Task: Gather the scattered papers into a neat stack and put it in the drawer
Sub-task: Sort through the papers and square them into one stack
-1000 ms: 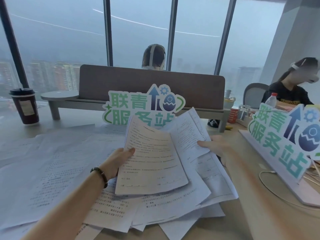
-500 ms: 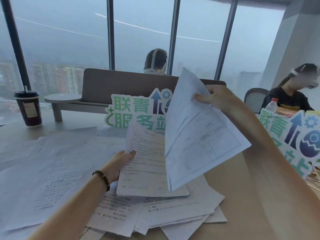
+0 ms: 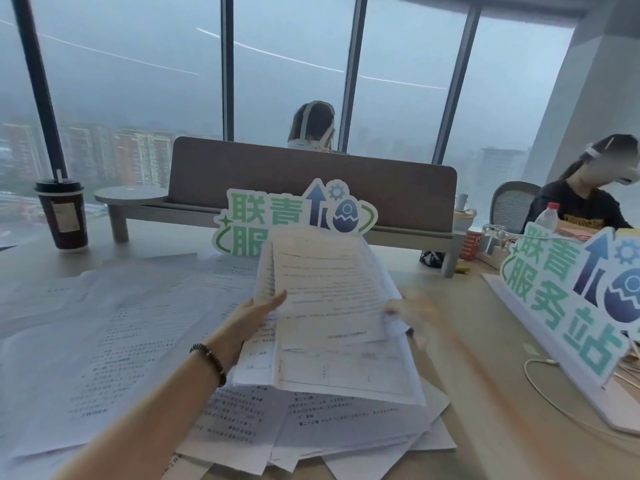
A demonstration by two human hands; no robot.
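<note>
A person's left hand (image 3: 254, 315) pinches the left edge of a few thin white printed sheets (image 3: 332, 306), thumb on top, holding them tilted up above the desk (image 3: 485, 393). The right hand (image 3: 420, 318), at the sheets' right edge, is blurred; its grip cannot be told. Beneath and to the left, more papers (image 3: 104, 341) lie fanned in a loose, overlapping spread across the pale, smooth desk, black text lines showing. A beaded bracelet (image 3: 209, 358) circles the left wrist. A flat green-lettered sign (image 3: 294, 216) stands beyond the sheets, another (image 3: 568, 296) at right. A dark lidded cup (image 3: 62, 216) stands far left. Tall windows (image 3: 138, 81) show grey haze and towers.
</note>
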